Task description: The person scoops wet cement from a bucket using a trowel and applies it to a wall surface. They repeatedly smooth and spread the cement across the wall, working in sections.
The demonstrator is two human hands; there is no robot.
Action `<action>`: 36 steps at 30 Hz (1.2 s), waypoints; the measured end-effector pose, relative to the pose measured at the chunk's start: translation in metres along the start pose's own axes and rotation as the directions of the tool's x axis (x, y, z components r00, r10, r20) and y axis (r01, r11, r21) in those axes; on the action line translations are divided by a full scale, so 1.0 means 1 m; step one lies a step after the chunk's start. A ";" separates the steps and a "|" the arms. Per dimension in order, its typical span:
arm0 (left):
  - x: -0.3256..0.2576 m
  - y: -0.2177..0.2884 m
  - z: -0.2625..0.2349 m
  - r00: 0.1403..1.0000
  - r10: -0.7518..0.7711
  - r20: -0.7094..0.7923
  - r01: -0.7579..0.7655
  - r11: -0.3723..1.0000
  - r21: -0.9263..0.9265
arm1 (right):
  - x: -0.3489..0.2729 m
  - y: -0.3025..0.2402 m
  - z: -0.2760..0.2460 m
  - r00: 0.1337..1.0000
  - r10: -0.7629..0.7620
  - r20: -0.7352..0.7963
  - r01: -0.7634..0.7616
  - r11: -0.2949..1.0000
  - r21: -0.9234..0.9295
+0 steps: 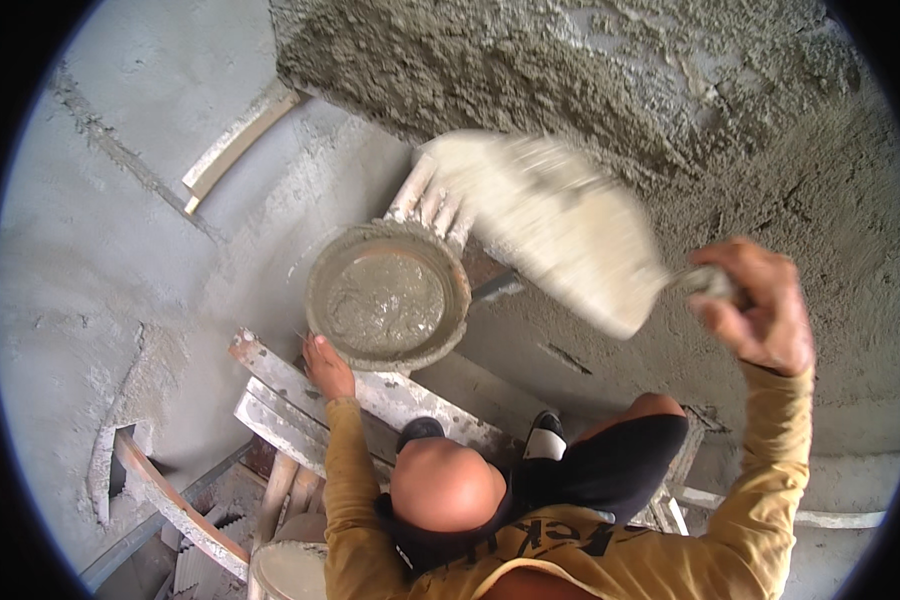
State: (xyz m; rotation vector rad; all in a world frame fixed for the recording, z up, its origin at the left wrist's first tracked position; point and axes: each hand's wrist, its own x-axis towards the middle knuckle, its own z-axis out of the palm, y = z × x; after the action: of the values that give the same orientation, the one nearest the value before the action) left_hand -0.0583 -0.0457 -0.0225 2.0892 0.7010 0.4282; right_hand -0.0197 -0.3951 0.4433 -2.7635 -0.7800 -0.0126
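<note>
My left hand (327,367) grips the near-left rim of a round basin (320,335), whose rim is caked with cement. Wet grey mortar (385,300) lies inside it. In my right hand (765,308), raised at the right, is the handle of a trowel. Its broad pale blade (570,235) is smeared by motion and reaches left toward the wall, apart from the basin. Behind the blade, rough fresh mortar (570,75) covers the upper wall.
Below the basin run mortar-splashed planks (440,405), close to my knees. Several pale rounded pole ends (432,205) stick out behind the basin. At the lower left are a curved wooden strip (185,510) and a bucket (290,572). Another strip (238,145) juts from the left wall.
</note>
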 end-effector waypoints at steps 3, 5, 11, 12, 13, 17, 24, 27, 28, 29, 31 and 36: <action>0.005 -0.009 -0.009 1.000 -0.013 0.005 0.012 0.999 0.047 | 0.070 -0.005 0.044 0.951 -0.174 0.257 0.061 0.916 0.397; 0.003 0.001 0.004 0.999 -0.039 0.025 0.038 0.999 0.039 | 0.111 0.007 0.070 0.909 0.007 0.417 -0.226 0.850 0.477; -0.002 -0.012 0.006 0.996 -0.054 0.065 0.051 0.998 0.038 | 0.134 0.052 0.126 0.957 0.104 0.269 -0.081 0.992 -0.095; 0.001 -0.001 0.001 0.994 -0.071 0.084 0.068 0.997 0.036 | 0.121 0.055 0.142 0.956 0.011 0.293 0.028 0.991 -0.131; 0.003 0.004 0.005 0.995 -0.058 0.084 0.059 0.998 -0.007 | 0.116 0.054 0.152 0.951 -0.073 0.300 0.134 0.973 -0.189; 0.000 0.002 -0.005 0.995 -0.078 0.066 0.083 0.992 -0.092 | 0.138 0.020 0.242 0.837 -0.027 0.546 0.305 0.852 -0.426; -0.001 0.009 0.007 0.994 -0.083 0.071 0.092 0.987 -0.134 | 0.153 -0.017 0.373 0.715 -0.061 0.697 0.516 0.718 -0.466; -0.001 0.009 0.004 0.989 -0.129 0.069 0.139 0.976 -0.165 | 0.130 -0.026 0.378 0.686 0.074 0.724 0.212 0.932 -0.295; -0.002 0.006 0.004 0.990 -0.129 0.058 0.137 0.976 -0.170 | 0.120 -0.015 0.375 0.685 0.051 0.727 0.173 0.958 -0.230; -0.003 0.005 0.005 0.988 -0.147 0.050 0.153 0.976 -0.154 | 0.112 -0.003 0.371 0.687 0.033 0.726 0.131 0.977 -0.169; -0.005 0.003 0.005 0.984 -0.172 0.037 0.175 0.977 -0.122 | 0.097 0.018 0.369 0.662 0.062 0.747 -0.098 0.995 0.005; -0.002 0.012 -0.002 0.983 -0.145 0.115 0.160 0.978 -0.135 | 0.087 0.039 0.367 0.723 0.091 0.684 -0.286 0.942 0.177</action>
State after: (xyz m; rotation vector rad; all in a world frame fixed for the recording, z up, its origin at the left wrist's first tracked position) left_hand -0.0568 -0.0511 -0.0119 1.8924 0.7406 0.2737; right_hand 0.0518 -0.2875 0.0868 -2.5360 -0.5662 1.1081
